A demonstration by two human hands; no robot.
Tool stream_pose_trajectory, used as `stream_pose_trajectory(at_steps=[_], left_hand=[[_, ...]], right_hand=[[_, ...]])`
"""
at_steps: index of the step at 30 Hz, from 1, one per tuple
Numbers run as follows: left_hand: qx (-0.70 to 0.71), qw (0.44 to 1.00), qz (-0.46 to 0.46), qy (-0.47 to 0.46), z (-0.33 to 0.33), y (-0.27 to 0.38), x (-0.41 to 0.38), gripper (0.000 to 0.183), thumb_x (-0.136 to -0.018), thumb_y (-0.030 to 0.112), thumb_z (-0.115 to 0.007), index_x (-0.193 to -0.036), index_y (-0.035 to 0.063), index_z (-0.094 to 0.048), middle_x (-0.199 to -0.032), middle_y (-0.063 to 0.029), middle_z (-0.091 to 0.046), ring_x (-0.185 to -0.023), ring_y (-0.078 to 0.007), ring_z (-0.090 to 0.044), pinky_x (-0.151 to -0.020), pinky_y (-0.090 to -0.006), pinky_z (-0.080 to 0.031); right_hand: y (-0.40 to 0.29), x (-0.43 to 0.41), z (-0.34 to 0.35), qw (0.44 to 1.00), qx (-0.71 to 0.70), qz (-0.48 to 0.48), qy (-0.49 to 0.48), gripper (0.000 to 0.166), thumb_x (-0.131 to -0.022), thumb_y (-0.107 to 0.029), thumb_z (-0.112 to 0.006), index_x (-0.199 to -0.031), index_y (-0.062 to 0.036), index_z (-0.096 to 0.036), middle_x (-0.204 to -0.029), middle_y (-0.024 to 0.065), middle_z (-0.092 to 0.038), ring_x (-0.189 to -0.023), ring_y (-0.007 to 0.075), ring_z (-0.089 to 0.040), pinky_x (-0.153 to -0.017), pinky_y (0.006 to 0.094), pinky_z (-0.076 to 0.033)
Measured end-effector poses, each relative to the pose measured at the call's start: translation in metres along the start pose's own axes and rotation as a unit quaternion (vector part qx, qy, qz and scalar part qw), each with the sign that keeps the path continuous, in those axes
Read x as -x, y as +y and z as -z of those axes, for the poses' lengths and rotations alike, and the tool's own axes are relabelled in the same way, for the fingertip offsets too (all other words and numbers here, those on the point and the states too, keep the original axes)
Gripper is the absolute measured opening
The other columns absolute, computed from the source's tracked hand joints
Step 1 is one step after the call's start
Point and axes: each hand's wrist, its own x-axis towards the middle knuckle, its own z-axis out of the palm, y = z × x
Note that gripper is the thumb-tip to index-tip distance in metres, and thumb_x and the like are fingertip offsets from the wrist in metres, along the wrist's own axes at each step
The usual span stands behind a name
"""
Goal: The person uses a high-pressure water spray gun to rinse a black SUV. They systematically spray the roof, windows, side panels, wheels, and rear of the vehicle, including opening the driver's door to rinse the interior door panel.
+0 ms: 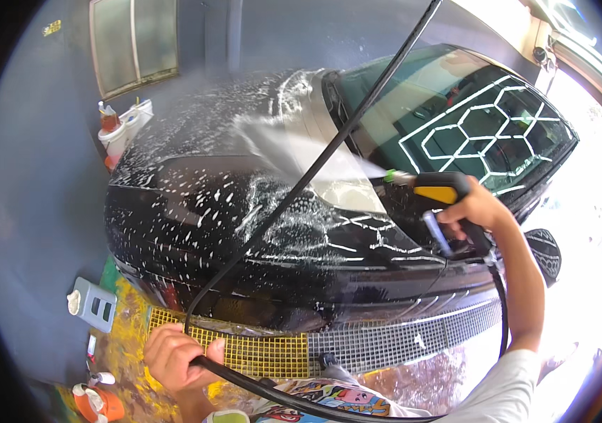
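Observation:
My right hand (473, 209) grips a black and yellow pressure-washer spray gun (438, 190) with a green nozzle tip, right of the picture's middle. A white fan of water leaves the nozzle toward the left, over the hood of a black car (279, 280). Foam and droplets cover the hood and the near fender. Low at left, my left hand (179, 357) is closed around a black hose (279, 391). One stretch of hose runs from this hand diagonally up across the view, in front of the car; another passes before my body. Hose also hangs from the gun's handle.
Yellow and grey floor grating (258, 354) runs along the car's near side. A blue-grey plastic stool (95, 304) and an orange bucket (105, 404) stand at the left. White buckets (114, 138) are near the wall beyond the car's front. The car's side mirror (544, 256) sticks out beside my right forearm.

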Motion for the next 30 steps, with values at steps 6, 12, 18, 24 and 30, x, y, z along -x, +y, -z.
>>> stream_pose_trajectory(at_steps=[6, 12, 18, 24, 30], left_hand=[[0.022, 0.999, -0.036, 0.007, 0.024, -0.042, -0.012, 0.039, -0.085, 0.020, -0.091, -0.072, 0.0058, -0.057, -0.064, -0.0069, -0.056, -0.057, -0.0239, -0.056, -0.069, -0.0443, -0.056], [0.018, 0.993, -0.115, 0.018, 0.036, -0.054, -0.027, 0.034, -0.081, 0.019, -0.092, -0.079, 0.0052, -0.062, -0.068, -0.0070, -0.059, -0.057, -0.0238, -0.058, -0.069, -0.0474, -0.057], [-0.033, 0.992, -0.121, -0.004, 0.087, -0.055, -0.036, 0.036, -0.093, 0.019, -0.086, -0.081, 0.0014, -0.058, -0.070, -0.0097, -0.057, -0.061, -0.0265, -0.056, -0.076, -0.0516, -0.057], [-0.086, 0.983, -0.160, -0.007, 0.133, -0.051, -0.038, 0.027, -0.092, 0.007, -0.083, -0.084, -0.0028, -0.059, -0.074, -0.0139, -0.058, -0.066, -0.0294, -0.057, -0.080, -0.0580, -0.057], [-0.167, 0.970, -0.178, 0.004, 0.186, -0.050, -0.041, 0.019, -0.091, 0.008, -0.085, -0.090, 0.0010, -0.067, -0.079, -0.0157, -0.067, -0.071, -0.0316, -0.067, -0.077, -0.0519, -0.059]], right_hand=[[0.036, 0.137, -0.011, 0.979, 0.106, -0.128, 0.122, 0.039, -0.075, 0.003, -0.078, -0.112, 0.0105, -0.070, -0.069, 0.0117, -0.069, -0.052, 0.0172, -0.066, -0.044, 0.0325, -0.053], [0.046, 0.206, -0.085, 0.980, -0.036, -0.189, -0.057, 0.066, -0.072, 0.006, -0.090, -0.130, 0.0079, -0.057, -0.083, 0.0139, -0.073, -0.067, 0.0220, -0.075, -0.056, 0.0385, -0.062], [0.049, 0.192, -0.072, 0.970, 0.038, -0.168, 0.170, 0.064, -0.076, -0.003, -0.086, -0.129, 0.0086, -0.051, -0.082, 0.0128, -0.071, -0.060, 0.0206, -0.071, -0.053, 0.0337, -0.058], [-0.009, 0.133, -0.111, 0.984, 0.058, -0.142, 0.091, 0.051, -0.076, -0.010, -0.090, -0.120, 0.0052, -0.069, -0.085, 0.0171, -0.075, -0.065, 0.0183, -0.073, -0.059, 0.0374, -0.059], [-0.012, 0.079, -0.115, 0.992, 0.111, -0.063, 0.011, 0.040, -0.078, -0.007, -0.083, -0.115, 0.0022, -0.073, -0.073, 0.0121, -0.071, -0.049, 0.0189, -0.065, -0.051, 0.0355, -0.054]])
